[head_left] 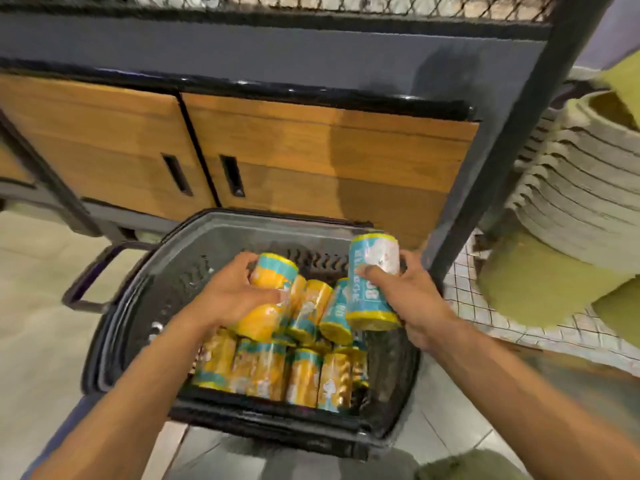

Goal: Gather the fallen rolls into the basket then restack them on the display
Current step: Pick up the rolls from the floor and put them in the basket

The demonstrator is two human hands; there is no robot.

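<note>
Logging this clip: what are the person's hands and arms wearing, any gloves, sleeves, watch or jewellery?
Nothing shows as worn. The left hand and right hand are gloveless, with no ring, watch or wristband that I can make out in this slightly blurred frame. The left forearm and right forearm are uncovered right to the picture's edge, so no sleeves appear.

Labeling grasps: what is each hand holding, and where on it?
Left hand grips an orange roll around its side; right hand holds a teal roll around its middle.
</note>
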